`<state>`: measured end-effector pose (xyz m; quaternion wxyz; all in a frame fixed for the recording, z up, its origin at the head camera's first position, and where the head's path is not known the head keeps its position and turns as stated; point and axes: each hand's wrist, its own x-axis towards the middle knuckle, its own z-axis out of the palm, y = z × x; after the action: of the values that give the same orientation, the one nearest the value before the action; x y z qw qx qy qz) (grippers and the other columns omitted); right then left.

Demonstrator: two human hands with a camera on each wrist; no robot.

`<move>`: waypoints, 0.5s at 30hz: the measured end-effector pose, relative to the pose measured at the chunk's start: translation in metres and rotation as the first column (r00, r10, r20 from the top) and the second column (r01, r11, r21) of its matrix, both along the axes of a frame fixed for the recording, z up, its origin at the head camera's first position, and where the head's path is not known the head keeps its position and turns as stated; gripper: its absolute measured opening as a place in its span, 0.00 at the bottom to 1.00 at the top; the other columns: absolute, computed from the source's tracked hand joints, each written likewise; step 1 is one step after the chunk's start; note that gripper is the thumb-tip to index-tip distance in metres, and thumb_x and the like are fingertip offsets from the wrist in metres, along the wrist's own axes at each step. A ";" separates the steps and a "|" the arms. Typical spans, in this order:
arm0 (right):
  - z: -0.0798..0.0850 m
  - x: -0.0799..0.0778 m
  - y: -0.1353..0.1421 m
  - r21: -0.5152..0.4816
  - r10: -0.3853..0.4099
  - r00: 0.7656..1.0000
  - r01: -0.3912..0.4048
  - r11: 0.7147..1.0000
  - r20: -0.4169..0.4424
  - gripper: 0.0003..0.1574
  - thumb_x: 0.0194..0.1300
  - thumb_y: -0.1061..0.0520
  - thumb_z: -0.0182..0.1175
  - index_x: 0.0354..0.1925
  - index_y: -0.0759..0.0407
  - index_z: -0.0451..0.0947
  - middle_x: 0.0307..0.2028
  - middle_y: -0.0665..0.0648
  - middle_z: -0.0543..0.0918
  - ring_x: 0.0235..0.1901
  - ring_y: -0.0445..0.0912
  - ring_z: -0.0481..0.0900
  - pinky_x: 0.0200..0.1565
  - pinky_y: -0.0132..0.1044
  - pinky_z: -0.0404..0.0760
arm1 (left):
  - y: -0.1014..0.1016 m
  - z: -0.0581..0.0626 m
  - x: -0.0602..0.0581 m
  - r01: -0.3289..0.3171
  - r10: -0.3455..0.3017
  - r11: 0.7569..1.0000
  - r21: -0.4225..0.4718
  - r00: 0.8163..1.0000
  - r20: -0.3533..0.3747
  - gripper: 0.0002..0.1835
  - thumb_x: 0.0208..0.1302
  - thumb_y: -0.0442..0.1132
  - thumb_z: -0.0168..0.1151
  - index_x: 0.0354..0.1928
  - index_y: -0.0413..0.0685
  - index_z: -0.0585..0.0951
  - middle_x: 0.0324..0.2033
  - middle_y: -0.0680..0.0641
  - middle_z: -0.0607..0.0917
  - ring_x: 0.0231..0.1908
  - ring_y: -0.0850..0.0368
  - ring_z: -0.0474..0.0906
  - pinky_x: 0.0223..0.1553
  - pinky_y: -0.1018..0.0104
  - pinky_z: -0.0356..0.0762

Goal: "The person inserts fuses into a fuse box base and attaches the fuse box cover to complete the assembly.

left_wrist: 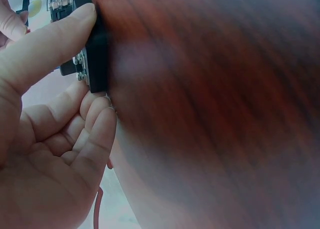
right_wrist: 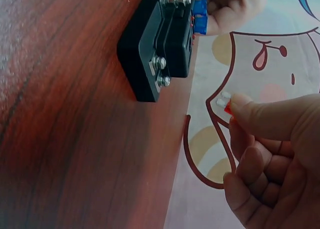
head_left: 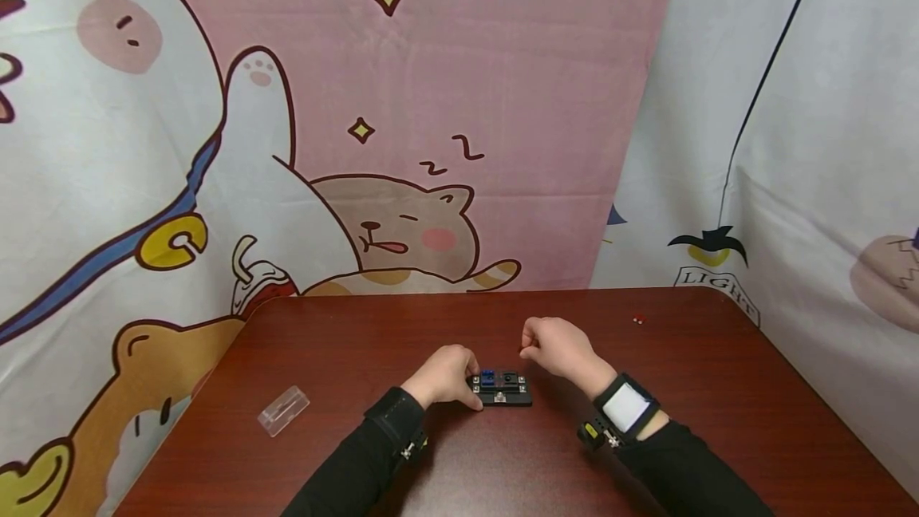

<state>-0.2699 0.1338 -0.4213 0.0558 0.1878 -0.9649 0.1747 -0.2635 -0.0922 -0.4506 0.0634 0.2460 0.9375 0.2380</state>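
Note:
A black block (head_left: 507, 400) with metal screws and a blue insert lies near the middle of the table. My left hand (head_left: 447, 377) grips its left end, thumb on the near side and fingertips round the far side. In the right wrist view the blue insert (right_wrist: 200, 16) stands out from the top of the block, beside the left fingers. My right hand (head_left: 565, 351) is raised just right of the block, apart from it. Between thumb and index finger it pinches a tiny clear-and-red piece (right_wrist: 225, 102), with the other fingers curled.
A clear plastic box (head_left: 283, 411) lies on the brown table (head_left: 345, 341) at the left. A small red-and-white piece (head_left: 638, 319) sits near the back right. A printed cloth (head_left: 546, 102) hangs behind the table's far edge.

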 end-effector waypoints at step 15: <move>-0.007 0.005 -0.009 0.025 0.109 0.994 -0.108 0.994 -0.027 0.17 0.56 0.53 0.75 0.24 0.46 0.73 0.20 0.42 0.72 0.23 0.39 0.68 0.26 0.36 0.70 | -0.001 -0.002 -0.001 0.005 -0.005 1.000 0.009 1.000 -0.003 0.23 0.34 0.43 0.86 0.32 0.45 0.83 0.26 0.55 0.81 0.28 0.63 0.73 0.35 0.67 0.74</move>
<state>-0.2651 0.1247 -0.4280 0.0577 0.2431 -0.9544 0.1635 -0.2649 -0.0929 -0.4522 0.0615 0.2488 0.9359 0.2415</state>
